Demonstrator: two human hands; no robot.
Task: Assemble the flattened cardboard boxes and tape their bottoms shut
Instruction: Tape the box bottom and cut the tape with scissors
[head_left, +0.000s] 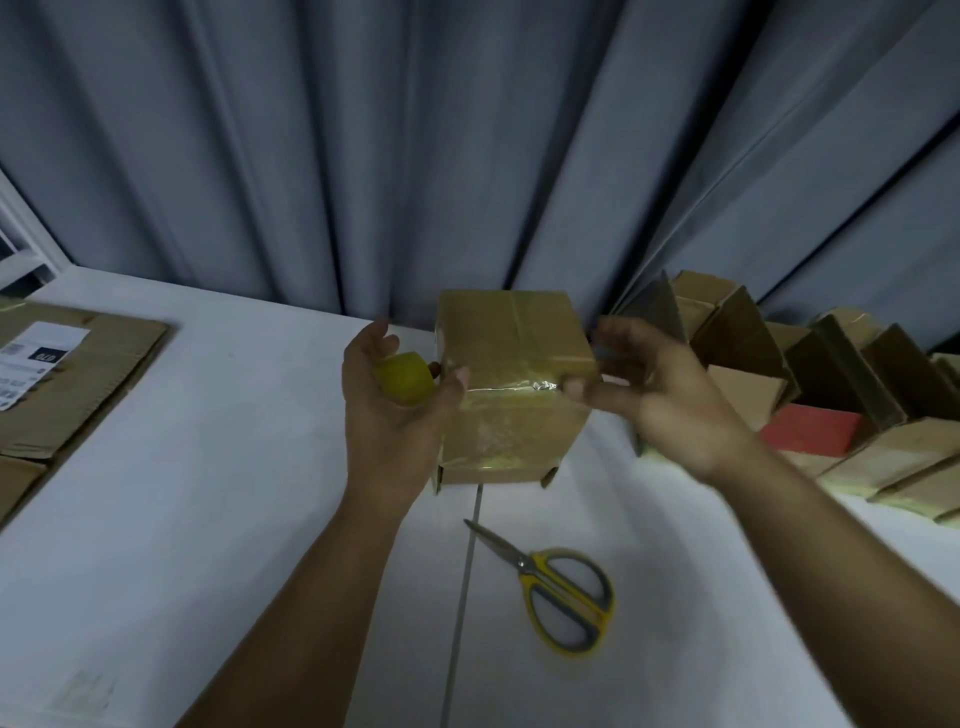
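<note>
**Taping a box at the middle of the desk**

At the far left, flattened cardboard (83, 374) lies on the white desk (208, 493), with a white printed label (36, 356) on top of it.

My left hand (395, 410) is turned palm up just left of the box. The yellow tape roll (405, 382) sits in the palm with my fingers (376, 335) curled loosely round it, and my thumb reaches toward the box's left edge.

The cardboard box (511, 384) stands on the desk between my two hands, close to the grey curtain (467, 130) at the back. Its closed flaps face up, and tape already runs over the top. A shiny tape strip (511, 388) crosses the side facing me, from the roll on the left to the box's right edge.

My right hand (660, 387) is at that right edge. Thumb and forefinger are pressed together there, pinching the end of the strip against the corner, while the other fingers are spread loosely above. This hand is blurred, so I cannot tell more about the grip.

Nearer to me, a little right of centre, yellow-handled scissors (566, 592) lie closed on the desk, well apart from both hands.

Along the right side runs a row of assembled boxes (831, 374), leaning against one another, with a red block (810, 428) lying at their near side.
</note>
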